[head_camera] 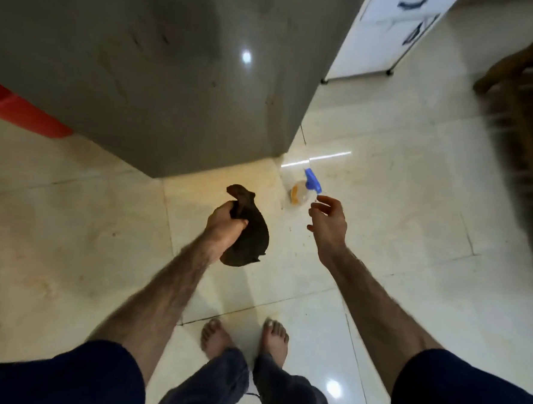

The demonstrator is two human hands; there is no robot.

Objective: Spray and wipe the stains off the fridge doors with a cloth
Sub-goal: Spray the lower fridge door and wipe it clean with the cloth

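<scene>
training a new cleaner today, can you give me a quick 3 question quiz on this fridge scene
1. True or false: the spray bottle stands on the floor near the corner of the fridge.
2. Which hand holds the dark cloth? A) left hand B) right hand C) neither
3. Fill in: the right hand is open and reaching toward the ____.

Key
1. True.
2. A: the left hand has its grip curled round the cloth.
3. Spray bottle; the fingers are beside its blue trigger head, with no grip on it yet.
</scene>
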